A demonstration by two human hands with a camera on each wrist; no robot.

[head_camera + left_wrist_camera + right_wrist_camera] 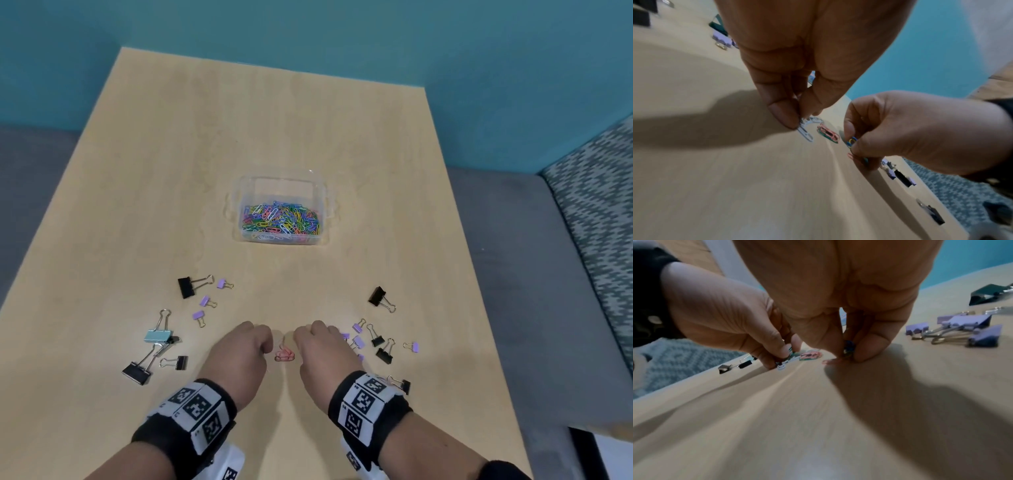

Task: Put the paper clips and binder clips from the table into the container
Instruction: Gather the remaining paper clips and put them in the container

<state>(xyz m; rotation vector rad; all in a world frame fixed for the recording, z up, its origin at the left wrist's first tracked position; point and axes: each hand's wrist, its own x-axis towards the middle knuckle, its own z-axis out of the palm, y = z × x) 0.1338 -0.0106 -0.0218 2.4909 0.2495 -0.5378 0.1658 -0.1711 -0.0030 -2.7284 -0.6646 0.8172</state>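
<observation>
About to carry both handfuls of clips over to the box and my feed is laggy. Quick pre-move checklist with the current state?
1. Left hand pinches white paper clips: ok.
2. Right hand pinches paper clips: ok.
3. All loose clips gathered: not ok; pink paper clips lie on the table between the hands.
4. Container open, nothing covering it: ok.
5. Path to the container free of clips: ok.
6. Binder clips collected: not ok; many lie on both sides.

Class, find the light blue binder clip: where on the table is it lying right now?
In the head view the light blue binder clip lies on the table's near-left part, left of the left hand, touching a black binder clip.
</observation>
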